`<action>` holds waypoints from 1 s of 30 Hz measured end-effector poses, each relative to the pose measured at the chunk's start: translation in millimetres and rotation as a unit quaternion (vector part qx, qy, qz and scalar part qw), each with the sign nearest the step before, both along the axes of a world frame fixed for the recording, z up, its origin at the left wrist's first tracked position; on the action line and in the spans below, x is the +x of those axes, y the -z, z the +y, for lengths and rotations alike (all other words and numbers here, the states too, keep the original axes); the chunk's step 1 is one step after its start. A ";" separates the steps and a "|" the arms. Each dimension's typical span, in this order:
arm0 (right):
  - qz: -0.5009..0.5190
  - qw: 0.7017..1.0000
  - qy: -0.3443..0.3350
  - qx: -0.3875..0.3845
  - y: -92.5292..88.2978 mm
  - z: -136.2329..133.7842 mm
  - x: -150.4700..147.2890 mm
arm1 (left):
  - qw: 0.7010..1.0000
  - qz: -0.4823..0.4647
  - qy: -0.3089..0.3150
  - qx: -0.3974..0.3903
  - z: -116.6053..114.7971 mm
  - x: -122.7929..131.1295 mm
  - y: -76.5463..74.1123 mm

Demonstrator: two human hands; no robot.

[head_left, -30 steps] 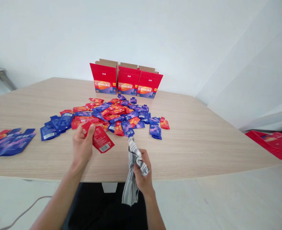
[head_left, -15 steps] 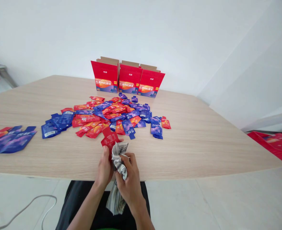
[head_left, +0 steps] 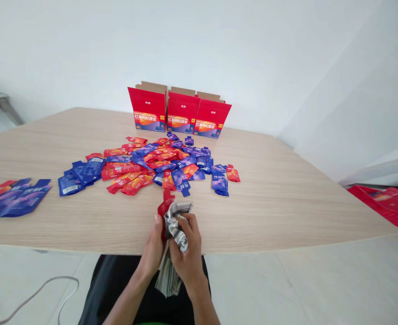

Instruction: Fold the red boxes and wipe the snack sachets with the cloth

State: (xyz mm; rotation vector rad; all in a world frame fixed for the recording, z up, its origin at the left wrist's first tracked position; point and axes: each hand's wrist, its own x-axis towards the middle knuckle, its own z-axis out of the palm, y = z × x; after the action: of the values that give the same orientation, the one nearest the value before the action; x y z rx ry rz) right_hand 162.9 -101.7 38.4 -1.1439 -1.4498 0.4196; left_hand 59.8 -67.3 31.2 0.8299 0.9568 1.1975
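Note:
My left hand (head_left: 154,247) grips a red sachet (head_left: 165,205) upright at the near edge of the wooden table (head_left: 287,198). My right hand (head_left: 185,253) is closed on a striped grey-and-white cloth (head_left: 174,225) and presses it against the sachet; the cloth's tail hangs down below the table edge. Both hands touch each other. A loose pile of red and blue sachets (head_left: 158,164) lies just beyond them on the table.
Three open red cartons (head_left: 180,113) stand in a row at the table's far side by the white wall. Several flat blue and red pouches (head_left: 14,196) lie at the left edge. A red flattened carton (head_left: 385,205) lies at the right. A cable (head_left: 46,293) runs along the floor.
My left hand brought the red sachet from the left to the middle. My right hand raised the cloth to it, and both have drawn slightly nearer to me.

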 end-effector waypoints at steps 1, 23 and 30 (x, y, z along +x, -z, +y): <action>-0.004 1.000 -0.016 -0.006 1.0 -1.4 -2.1 | 1.000 -0.029 -0.002 0.006 5.6 -1.7 -3.6; 0.000 1.000 -0.023 -0.006 -1.5 -8.2 -1.6 | 0.988 -0.146 0.015 -0.037 0.7 -5.3 -30.6; 0.041 0.999 0.019 0.026 -22.0 -8.7 6.8 | 0.994 -0.100 0.052 -0.007 -10.8 -11.8 -7.8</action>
State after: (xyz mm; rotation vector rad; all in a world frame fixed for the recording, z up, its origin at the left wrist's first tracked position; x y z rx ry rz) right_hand 169.6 -110.4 60.4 -1.0992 -1.3585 0.3942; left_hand 47.9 -78.1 39.1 0.7246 0.7489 1.1599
